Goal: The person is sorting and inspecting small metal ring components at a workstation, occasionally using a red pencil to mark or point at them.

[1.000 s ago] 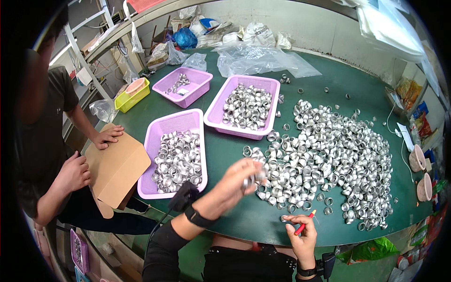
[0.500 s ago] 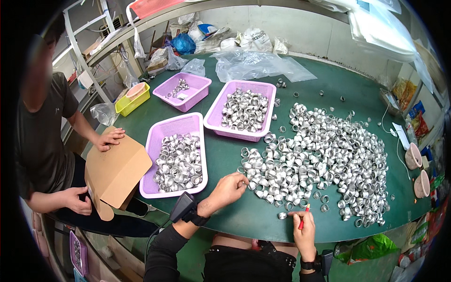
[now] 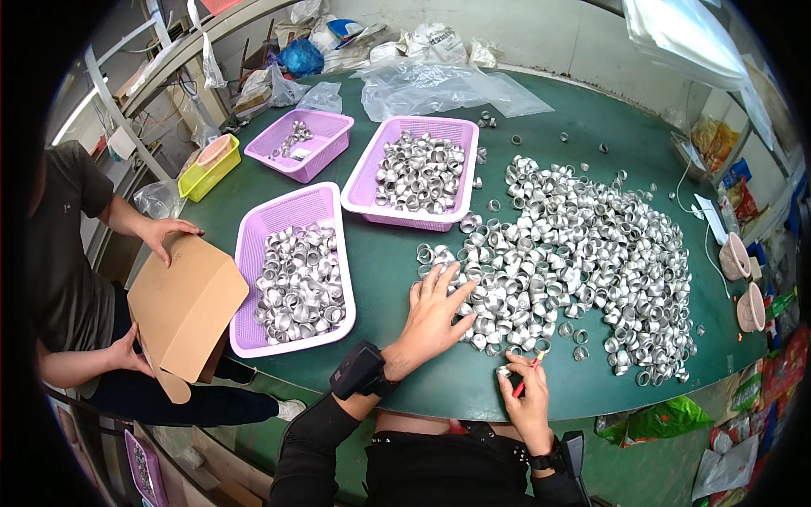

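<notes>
Head view shows the left hand (image 3: 432, 314) spread flat, fingers open and holding nothing, on the near edge of the heap of metal rings (image 3: 574, 262) at centre right of the frame. At lower centre the right hand (image 3: 525, 397) has its grip closed on a red pen (image 3: 524, 382), its tip by one ring (image 3: 504, 370). That ring lies close to the green bench (image 3: 380, 253) front edge; a careless nudge could roll it off. Open room is a narrow strip between the heap and the lilac basket (image 3: 291, 279) at left.
</notes>
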A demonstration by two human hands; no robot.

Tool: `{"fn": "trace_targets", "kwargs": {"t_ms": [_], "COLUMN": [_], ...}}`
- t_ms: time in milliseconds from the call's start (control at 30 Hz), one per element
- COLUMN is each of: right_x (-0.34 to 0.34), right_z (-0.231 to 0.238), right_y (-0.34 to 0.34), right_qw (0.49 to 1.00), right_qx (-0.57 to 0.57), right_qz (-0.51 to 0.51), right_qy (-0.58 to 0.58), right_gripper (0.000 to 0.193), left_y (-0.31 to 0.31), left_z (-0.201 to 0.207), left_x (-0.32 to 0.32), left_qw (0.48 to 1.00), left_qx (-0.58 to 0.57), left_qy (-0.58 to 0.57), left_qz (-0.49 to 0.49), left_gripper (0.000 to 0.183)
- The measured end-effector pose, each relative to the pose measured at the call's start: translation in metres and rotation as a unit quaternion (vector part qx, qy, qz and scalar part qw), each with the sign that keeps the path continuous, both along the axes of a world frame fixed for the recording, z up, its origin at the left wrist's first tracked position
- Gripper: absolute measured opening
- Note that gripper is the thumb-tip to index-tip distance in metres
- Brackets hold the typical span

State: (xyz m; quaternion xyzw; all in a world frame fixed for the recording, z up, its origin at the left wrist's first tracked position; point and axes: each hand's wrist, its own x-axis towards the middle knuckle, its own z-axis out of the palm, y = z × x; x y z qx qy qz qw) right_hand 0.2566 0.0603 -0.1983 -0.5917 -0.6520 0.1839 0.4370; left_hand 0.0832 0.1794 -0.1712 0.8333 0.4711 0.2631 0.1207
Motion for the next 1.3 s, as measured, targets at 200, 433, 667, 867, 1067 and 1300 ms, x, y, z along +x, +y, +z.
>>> {"fn": "trace_targets", "kwargs": {"t_ms": [200, 433, 667, 867, 1067, 1300], "right_x": [0.003, 0.008, 0.011, 0.013, 0.014, 0.016], "right_z": [0.003, 0.002, 0.000, 0.008, 0.000, 0.004], "right_y": [-0.001, 0.001, 0.001, 0.006, -0.001, 0.000], "right_qw": [0.998, 0.994, 0.990, 0.984, 0.982, 0.981], "right_qx": [-0.009, -0.020, -0.014, -0.037, -0.015, -0.021], "right_qz": [-0.003, 0.000, -0.007, -0.005, -0.007, 0.001], "right_qy": [0.057, 0.109, 0.137, 0.172, 0.186, 0.193], "right_gripper": [0.018, 0.017, 0.015, 0.011, 0.013, 0.011], "left_y": [0.013, -0.001, 0.021, 0.041, 0.028, 0.071], "left_z": [-0.014, 0.004, 0.021, 0.004, 0.019, 0.006], "left_x": [0.003, -0.019, 0.011, 0.036, 0.021, 0.064], "left_qw": [0.995, 0.984, 0.997, 0.982, 0.980, 0.995], "left_qx": [-0.045, -0.106, -0.004, -0.119, -0.078, 0.008], "left_qy": [0.058, 0.095, 0.026, 0.082, 0.107, 0.085], "left_qz": [-0.067, -0.111, -0.075, -0.124, -0.151, -0.061], "left_gripper": [0.045, 0.049, 0.025, 0.050, 0.041, 0.021]}}
